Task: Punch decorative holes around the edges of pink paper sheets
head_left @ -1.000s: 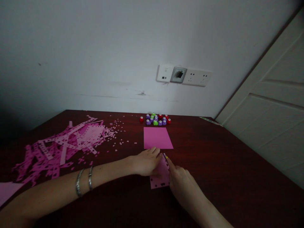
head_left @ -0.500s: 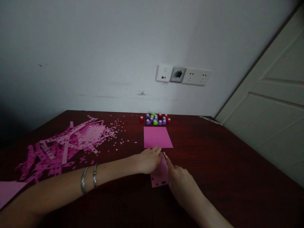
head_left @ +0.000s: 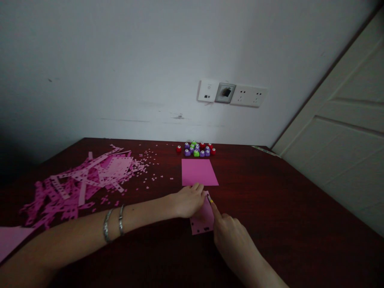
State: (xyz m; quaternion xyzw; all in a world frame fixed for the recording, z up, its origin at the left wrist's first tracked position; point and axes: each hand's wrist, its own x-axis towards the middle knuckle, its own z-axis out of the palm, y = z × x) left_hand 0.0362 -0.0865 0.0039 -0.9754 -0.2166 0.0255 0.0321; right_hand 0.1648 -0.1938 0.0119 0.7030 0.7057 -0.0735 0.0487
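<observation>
A small pink paper piece [head_left: 204, 221] with punched holes along its near edge lies on the dark wooden table [head_left: 270, 208]. My left hand [head_left: 187, 200] rests flat on its left part, fingers stretched over it. My right hand [head_left: 231, 236] is beside the paper's right edge, index finger extended to the paper's far corner, the other fingers curled. Just beyond lies a whole pink square sheet [head_left: 199, 172].
A cluster of small red, purple and green paper punches [head_left: 196, 150] stands near the wall. A heap of punched pink strips [head_left: 81, 182] and scattered confetti [head_left: 150, 168] covers the left side. Another pink sheet [head_left: 10, 238] lies at the far left. A white door [head_left: 345, 132] stands at the right.
Both hands and the punched paper stay almost in place. The view has tilted slightly, so everything sits a little higher in the picture.
</observation>
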